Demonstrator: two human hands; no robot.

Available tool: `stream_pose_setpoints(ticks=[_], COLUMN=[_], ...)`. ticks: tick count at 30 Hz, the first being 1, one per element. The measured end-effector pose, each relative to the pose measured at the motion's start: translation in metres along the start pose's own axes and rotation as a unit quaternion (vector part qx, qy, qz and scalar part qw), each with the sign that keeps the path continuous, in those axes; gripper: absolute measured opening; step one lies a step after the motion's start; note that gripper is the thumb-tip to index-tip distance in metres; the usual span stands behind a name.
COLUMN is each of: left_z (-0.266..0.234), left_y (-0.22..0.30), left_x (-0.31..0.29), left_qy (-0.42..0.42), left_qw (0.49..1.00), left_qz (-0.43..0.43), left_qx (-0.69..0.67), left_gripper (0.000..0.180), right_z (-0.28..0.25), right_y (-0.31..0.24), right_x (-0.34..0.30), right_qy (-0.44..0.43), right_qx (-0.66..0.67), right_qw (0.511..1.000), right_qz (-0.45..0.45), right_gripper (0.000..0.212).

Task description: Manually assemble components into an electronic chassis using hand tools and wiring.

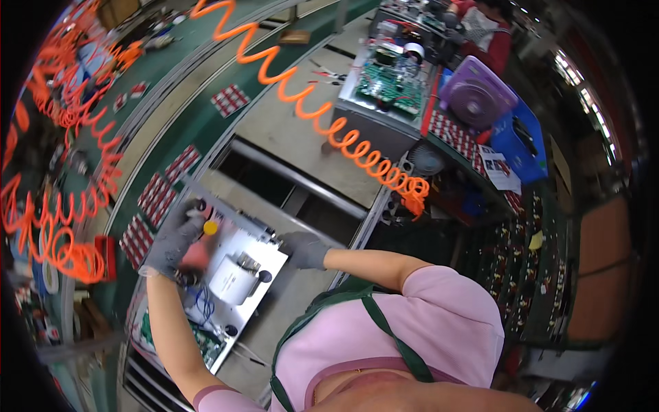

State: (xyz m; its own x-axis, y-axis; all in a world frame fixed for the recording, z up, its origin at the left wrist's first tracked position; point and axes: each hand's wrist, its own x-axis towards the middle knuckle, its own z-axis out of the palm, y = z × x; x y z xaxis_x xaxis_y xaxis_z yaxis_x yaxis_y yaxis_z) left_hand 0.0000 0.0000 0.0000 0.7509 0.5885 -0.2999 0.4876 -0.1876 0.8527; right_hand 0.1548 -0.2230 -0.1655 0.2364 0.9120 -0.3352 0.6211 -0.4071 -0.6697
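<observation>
In front of me sits a white metal appliance chassis (pixel 273 257), tilted across the bench and partly blurred. It carries a white cylindrical part (pixel 233 281) with a label, blue wires (pixel 204 302), dark round knobs and a green circuit board (pixel 206 341) at its near end. My left hand (pixel 171 237), in a grey glove, curls at the chassis's left side, beside a yellow round piece (pixel 210 228) and a blurred pink part. On the opposite edge, my right hand (pixel 304 250), also gloved, grips the far right corner. Its fingertips are partly hidden.
An orange coiled hose (pixel 302 103) hangs across the view; more coils (pixel 75 220) hang at left. Red-and-white blocks (pixel 159 198) lie on the green belt. Beyond are another unit with a green board (pixel 391 86), pliers (pixel 328 73), a purple fan (pixel 477 96), a blue bin (pixel 518 141) and a person.
</observation>
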Motion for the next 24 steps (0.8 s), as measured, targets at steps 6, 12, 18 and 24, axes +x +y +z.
stream_pose_setpoints(ticks=[6, 12, 18, 24], left_z=[0.004, 0.031, 0.005, -0.039], left_y=[-0.016, 0.022, 0.005, 0.012], left_x=[0.028, 0.025, 0.037, 0.1], left_qy=[-0.008, -0.115, -0.026, 0.081], left_qw=[0.937, 0.983, 0.962, 0.886], left_qz=[0.008, -0.069, 0.052, 0.019], left_qx=[-0.349, -0.124, -0.266, -0.456], left_gripper=[0.022, 0.048, 0.041, 0.048], right_z=[-0.016, -0.015, -0.01, -0.014], right_y=[0.024, 0.025, 0.033, 0.03], right_x=[-0.023, -0.015, -0.011, -0.012], right_qy=[0.029, -0.001, 0.015, 0.007], right_qx=[-0.032, -0.046, -0.04, -0.045], right_qw=[0.999, 0.998, 0.997, 0.997], right_qz=[-0.033, -0.042, -0.07, -0.057], right_gripper=[0.04, 0.038, 0.035, 0.035])
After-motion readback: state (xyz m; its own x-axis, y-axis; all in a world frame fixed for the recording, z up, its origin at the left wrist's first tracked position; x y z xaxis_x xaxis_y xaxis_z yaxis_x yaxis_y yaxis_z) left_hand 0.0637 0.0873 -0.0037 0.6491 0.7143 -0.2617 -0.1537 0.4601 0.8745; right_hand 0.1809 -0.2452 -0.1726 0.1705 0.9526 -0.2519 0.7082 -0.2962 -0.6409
